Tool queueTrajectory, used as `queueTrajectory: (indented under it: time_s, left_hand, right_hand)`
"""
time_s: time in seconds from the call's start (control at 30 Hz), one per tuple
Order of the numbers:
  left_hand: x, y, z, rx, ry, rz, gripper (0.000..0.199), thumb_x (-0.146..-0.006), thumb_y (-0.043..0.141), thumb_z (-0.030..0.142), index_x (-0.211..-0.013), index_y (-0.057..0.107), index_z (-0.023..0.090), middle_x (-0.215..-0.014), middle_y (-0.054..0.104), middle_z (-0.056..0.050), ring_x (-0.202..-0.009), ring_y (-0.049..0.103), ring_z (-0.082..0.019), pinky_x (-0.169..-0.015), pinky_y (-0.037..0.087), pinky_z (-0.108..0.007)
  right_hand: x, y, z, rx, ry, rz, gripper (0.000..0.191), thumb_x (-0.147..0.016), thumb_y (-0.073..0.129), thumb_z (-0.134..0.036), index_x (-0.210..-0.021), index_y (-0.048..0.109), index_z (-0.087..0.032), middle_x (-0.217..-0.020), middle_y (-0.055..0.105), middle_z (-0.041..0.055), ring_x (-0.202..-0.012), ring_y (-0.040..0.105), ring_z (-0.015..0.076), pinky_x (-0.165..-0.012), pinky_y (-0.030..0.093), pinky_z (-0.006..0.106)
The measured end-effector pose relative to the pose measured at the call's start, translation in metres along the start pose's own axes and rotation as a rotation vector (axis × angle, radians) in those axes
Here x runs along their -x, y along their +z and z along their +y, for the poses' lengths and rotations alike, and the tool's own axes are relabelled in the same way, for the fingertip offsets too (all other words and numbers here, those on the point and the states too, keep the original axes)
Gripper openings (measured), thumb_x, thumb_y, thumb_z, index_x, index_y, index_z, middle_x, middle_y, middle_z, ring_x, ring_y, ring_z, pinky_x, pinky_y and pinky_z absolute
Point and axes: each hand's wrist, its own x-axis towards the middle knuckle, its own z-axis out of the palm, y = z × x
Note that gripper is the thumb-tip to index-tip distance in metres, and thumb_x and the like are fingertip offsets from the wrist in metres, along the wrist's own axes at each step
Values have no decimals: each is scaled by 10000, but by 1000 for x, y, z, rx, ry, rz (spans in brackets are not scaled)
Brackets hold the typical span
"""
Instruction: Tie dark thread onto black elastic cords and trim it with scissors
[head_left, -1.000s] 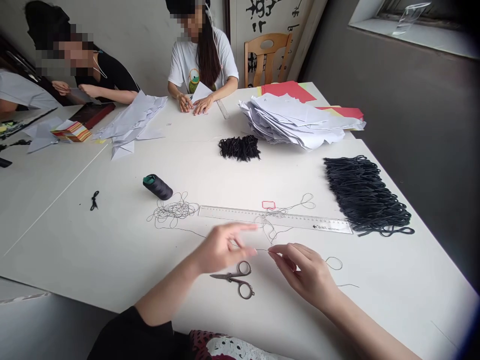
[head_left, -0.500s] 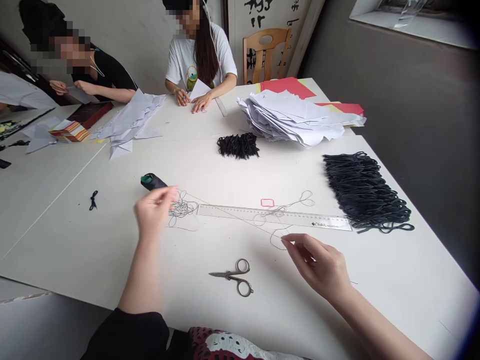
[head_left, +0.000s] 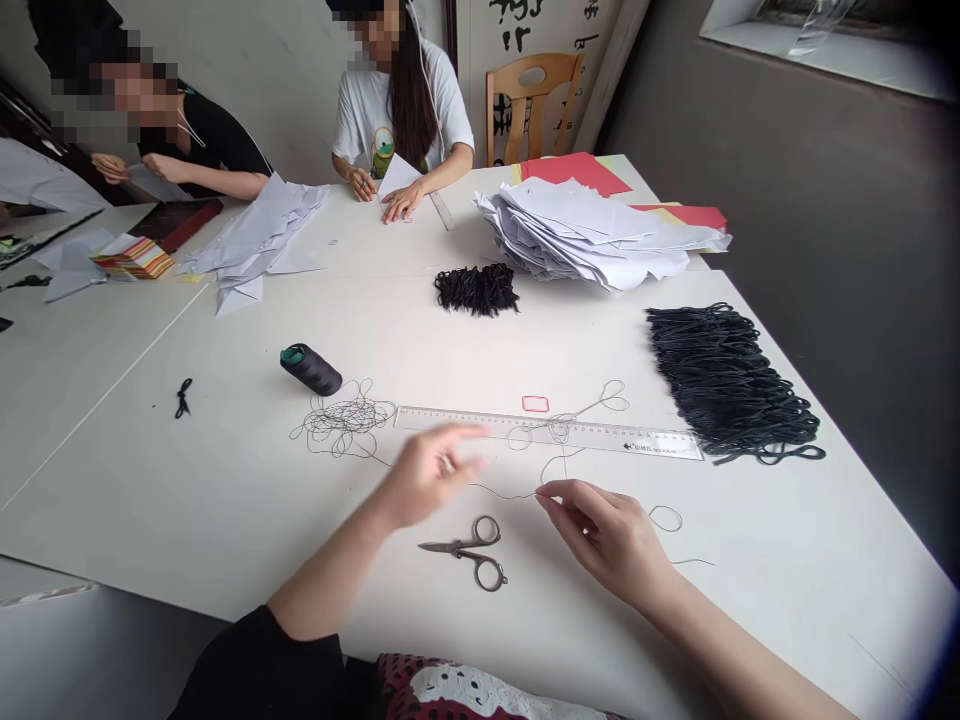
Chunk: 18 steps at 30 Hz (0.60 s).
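Observation:
My right hand point(head_left: 607, 535) pinches a thin dark thread point(head_left: 510, 493) between thumb and forefinger, just below a clear plastic ruler point(head_left: 547, 433). My left hand point(head_left: 431, 475) is blurred by motion, with fingers apart, and hangs over the white table point(head_left: 187, 470) near the ruler's left end. The thread runs loosely toward it. Small steel scissors point(head_left: 472, 553) lie below my hands, touched by neither. Left of my left hand sits a loose thread tangle point(head_left: 343, 420), next to a dark thread spool point(head_left: 311, 370).
Black elastic loops point(head_left: 727, 385) lie in a large pile at right, with a smaller bunch point(head_left: 477, 290) at the centre. A paper stack point(head_left: 592, 235) rests on red sheets point(head_left: 577, 170). Co-workers point(head_left: 397, 120) point(head_left: 202, 150) handle paper across the table.
My left hand has moved right and down from the thread tangle to near the ruler's left end. The thread now lies slack, and my right hand sits slightly lower and further left.

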Motion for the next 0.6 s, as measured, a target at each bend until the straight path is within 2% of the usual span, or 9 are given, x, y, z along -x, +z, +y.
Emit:
queueTrajectory:
  time_s: [0.03, 0.1, 0.17, 0.27, 0.33, 0.37, 0.47, 0.53, 0.6]
  left_hand:
    - [1, 14, 2, 85, -80, -166, 495, -831, 666, 379, -1280, 628, 176, -911, 732, -85, -652, 645, -145, -620, 554, -281]
    - [3, 36, 3, 230, -161, -325, 494, -778, 731, 390, -1218, 674, 174, -863, 741, -78, -699, 673, -168, -675, 578, -308]
    - [2, 46, -1, 335, -220, -342, 347, -759, 747, 391, -999, 755, 142, -790, 736, -80, -701, 684, -176, -696, 587, -316]
    - [-4, 36, -6, 377, -235, -237, 312, -771, 728, 435, -809, 762, 127, -714, 721, -82, -631, 680, -166, -647, 587, -303]
    - [-9, 15, -9, 344, -165, -69, 328, -789, 699, 459, -776, 753, 136, -790, 738, -93, -644, 685, -162, -642, 587, -299]
    - [-10, 1, -11, 303, -127, 76, 326, -795, 687, 459, -750, 742, 141, -834, 744, -96, -655, 685, -162, -642, 585, -301]
    - [-8, -48, -21, 46, -14, 675, 248, -807, 672, 410, -821, 740, 172, -808, 732, -64, -728, 677, -176, -700, 572, -316]
    - [-4, -80, -31, -265, -16, 1010, 200, -834, 631, 351, -862, 744, 189, -880, 732, -65, -775, 667, -192, -772, 549, -354]
    - [0, -102, -38, -584, -87, 1120, 168, -823, 605, 252, -883, 753, 198, -916, 726, -68, -744, 644, -199, -816, 516, -388]
  right_hand:
    - [0, 0, 0, -6, -8, -2, 115, -959, 496, -145, -918, 600, -171, -568, 572, -41, -407, 450, 55, -424, 357, 185]
    - [0, 0, -1, -13, -21, -3, 115, -958, 493, -138, -933, 601, -171, -584, 586, -36, -417, 458, 57, -433, 367, 187]
    - [1, 0, -1, -10, -31, 1, 114, -957, 492, -139, -932, 600, -170, -600, 600, -30, -422, 463, 58, -436, 369, 189]
    - [1, -3, 1, 11, -28, 14, 110, -957, 498, -142, -915, 595, -171, -591, 596, -30, -411, 446, 56, -428, 358, 190]
    - [1, -5, 3, 27, -16, 40, 105, -954, 501, -137, -914, 591, -173, -566, 571, -37, -408, 431, 55, -425, 350, 188]
    - [1, -6, 5, 39, -7, 58, 100, -951, 507, -137, -912, 590, -175, -557, 558, -41, -407, 425, 55, -425, 347, 187]
    - [2, -8, 9, 87, 34, 135, 76, -938, 537, -145, -897, 590, -182, -548, 524, -51, -405, 395, 54, -425, 336, 185]
    - [2, -9, 12, 104, 71, 172, 66, -933, 551, -152, -893, 590, -187, -549, 508, -56, -408, 380, 55, -425, 333, 183]
    - [2, -9, 12, 101, 96, 174, 67, -935, 550, -162, -888, 589, -190, -552, 504, -57, -413, 384, 58, -428, 338, 180]
